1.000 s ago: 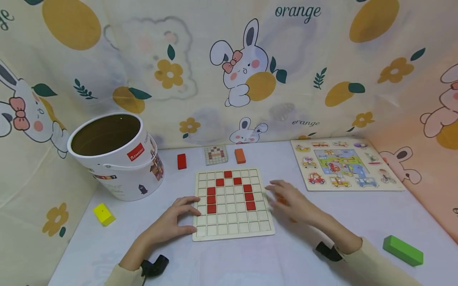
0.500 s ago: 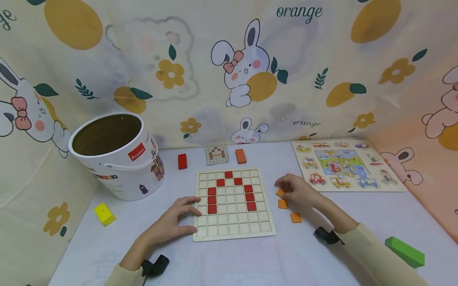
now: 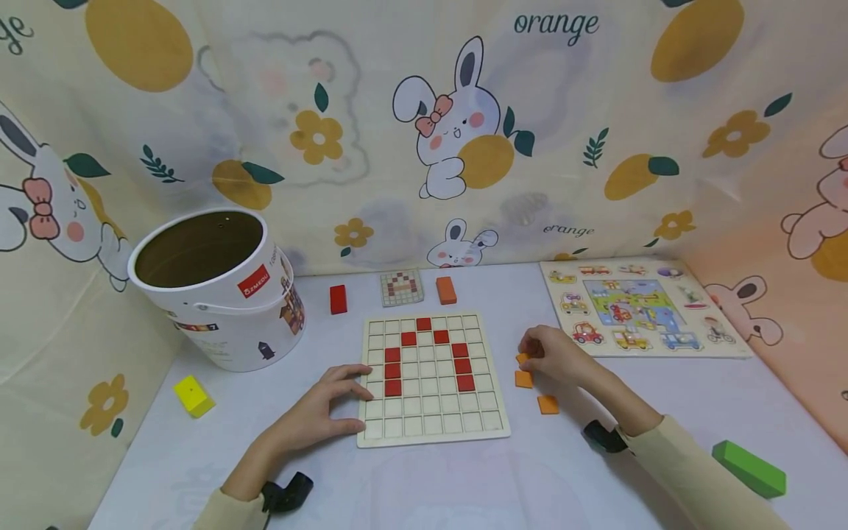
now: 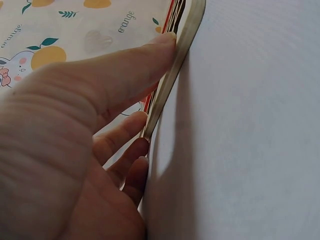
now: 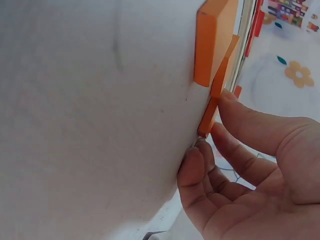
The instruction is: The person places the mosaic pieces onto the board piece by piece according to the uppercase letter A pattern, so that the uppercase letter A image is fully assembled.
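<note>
Your right hand (image 3: 559, 358) pinches orange tile (image 5: 208, 118) between thumb and fingers, right of board (image 3: 432, 405). Tile looks thin, light, stiff, perhaps smooth: take opposite edges, not face. Your left hand (image 3: 310, 412): fingers spread along board's left edge; board seems rigid, could slide.

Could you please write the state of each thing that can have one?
Bucket: upright, open on top
Grid board: flat, partly filled
Red tiles: set in the board
Orange tiles: outside the board
Left hand: touching the board's left edge
Right hand: pinching one orange tile
Green block: lying down
</note>
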`<state>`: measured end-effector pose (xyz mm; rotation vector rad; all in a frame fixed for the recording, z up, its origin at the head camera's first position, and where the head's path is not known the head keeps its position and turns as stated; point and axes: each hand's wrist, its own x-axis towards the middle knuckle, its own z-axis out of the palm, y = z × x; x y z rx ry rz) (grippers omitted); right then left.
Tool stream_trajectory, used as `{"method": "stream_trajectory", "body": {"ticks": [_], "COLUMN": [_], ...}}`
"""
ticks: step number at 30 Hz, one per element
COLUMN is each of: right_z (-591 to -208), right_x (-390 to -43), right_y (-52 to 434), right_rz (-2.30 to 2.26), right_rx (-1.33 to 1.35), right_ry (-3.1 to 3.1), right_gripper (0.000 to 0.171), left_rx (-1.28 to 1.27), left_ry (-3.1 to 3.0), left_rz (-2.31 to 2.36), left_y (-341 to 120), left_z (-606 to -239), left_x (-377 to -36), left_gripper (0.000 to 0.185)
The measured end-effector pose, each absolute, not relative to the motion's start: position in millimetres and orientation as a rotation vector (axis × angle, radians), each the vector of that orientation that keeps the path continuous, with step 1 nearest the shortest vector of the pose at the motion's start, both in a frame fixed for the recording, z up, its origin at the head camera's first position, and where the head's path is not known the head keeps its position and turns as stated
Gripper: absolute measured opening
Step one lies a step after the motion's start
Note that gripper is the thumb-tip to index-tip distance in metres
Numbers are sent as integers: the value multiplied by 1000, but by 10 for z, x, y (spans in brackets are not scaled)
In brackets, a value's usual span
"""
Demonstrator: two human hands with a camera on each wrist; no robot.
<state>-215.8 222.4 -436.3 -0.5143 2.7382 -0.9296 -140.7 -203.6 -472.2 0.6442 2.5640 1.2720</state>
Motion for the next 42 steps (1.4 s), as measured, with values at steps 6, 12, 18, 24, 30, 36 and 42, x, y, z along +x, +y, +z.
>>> {"method": "stream_trajectory", "body": {"ticks": [6, 12, 18, 24, 30, 36, 42], "right_z": [-4361, -4350, -4353, -4358, -4309, -4204, -4221], "right_x": [-2160, -2157, -2164, -2174, -2224, -2337, -2428], "right_y": [2245, 2267, 2268, 2275, 2225, 1803, 1208], "right_rz": [-921, -940, -941, -963, -1100, -1256, -1290], "right_rx": [-474, -473, -477, -521, -617, -740, -896], "right_ry": [2753, 2754, 2752, 2714, 2658, 2555, 2349], "right_gripper": [22, 25, 28, 25, 14, 16, 14], "left_rx": [643, 636, 615, 623, 629, 653, 658], "left_ry": [2572, 2576, 2578, 2574, 2582, 2597, 2597], "left_rz": [1266, 1259, 1250, 1253, 1244, 1242, 1243], "left_y": [-2031, -2027, -2027, -2024, -2022, -2026, -2021], "left_z": [-4716, -4721, -4721, -4713, -4718, -4724, -4720], "left_x": [-1409, -1410, -1407, -1405, -1406, -1413, -1413], "left_gripper": [32, 31, 32, 32, 32, 32, 32]}}
